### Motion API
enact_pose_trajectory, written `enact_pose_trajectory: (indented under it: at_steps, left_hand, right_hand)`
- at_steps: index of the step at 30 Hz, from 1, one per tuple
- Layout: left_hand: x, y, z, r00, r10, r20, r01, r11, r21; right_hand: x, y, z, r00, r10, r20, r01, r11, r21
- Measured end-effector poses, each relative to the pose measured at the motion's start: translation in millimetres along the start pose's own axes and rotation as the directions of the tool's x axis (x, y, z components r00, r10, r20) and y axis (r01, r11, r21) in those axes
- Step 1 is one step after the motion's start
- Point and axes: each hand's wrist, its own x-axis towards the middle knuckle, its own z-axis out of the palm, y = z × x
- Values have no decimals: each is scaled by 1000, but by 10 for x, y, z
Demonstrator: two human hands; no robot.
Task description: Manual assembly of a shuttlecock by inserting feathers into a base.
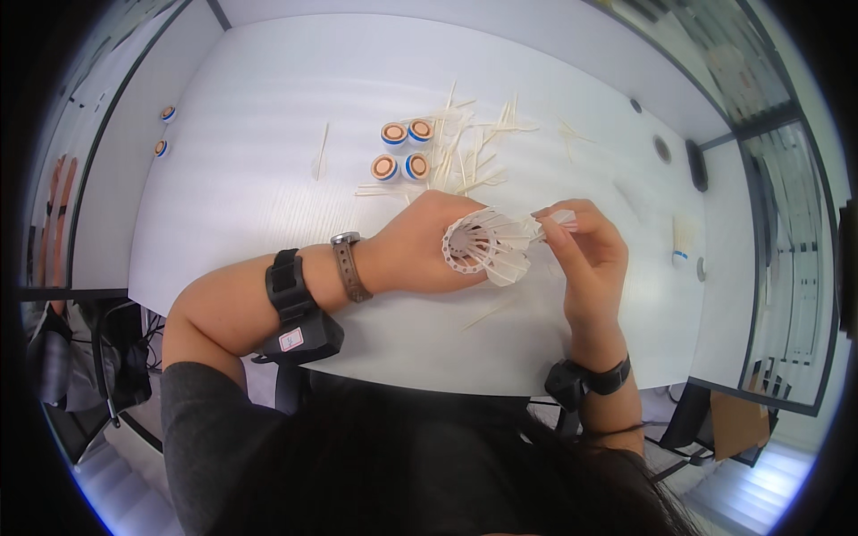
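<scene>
White table (268,205) bears feathers (474,147) (loose), four corks (402,150).

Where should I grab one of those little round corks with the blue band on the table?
Pinch a cork base by its blue-banded sides, coming straight down from above. All four stand upright, flat tops up. Take an outer one from its open left side; feather sticks crowd the right.
</scene>
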Motion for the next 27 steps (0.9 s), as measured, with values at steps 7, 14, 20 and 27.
enact_pose_trajectory:
  at_steps: [7, 14, 20, 27]
  left_hand:
    - [4, 70, -17, 998, -54, 28, 54, 998, -13]
    - [11, 88, 12, 997, -72, -15, 72, 997, -3]
    - [12, 83, 24, 996, -74, -52, 73, 997, -16]
    - [22, 76, 15, 994, -68, -88, 71, 997, 30]
  right_hand:
    - [-3, -4, -7, 1000, 0, 20, -1, 1000, 10]
    - [-3, -5, -42, 999, 18, -30, -19, 1000, -15]
    - [-10, 3, -43, 998, -25, -50, 27, 999, 22]
    - [30, -62, -20, 997, 1, -74, -6, 998, -59]
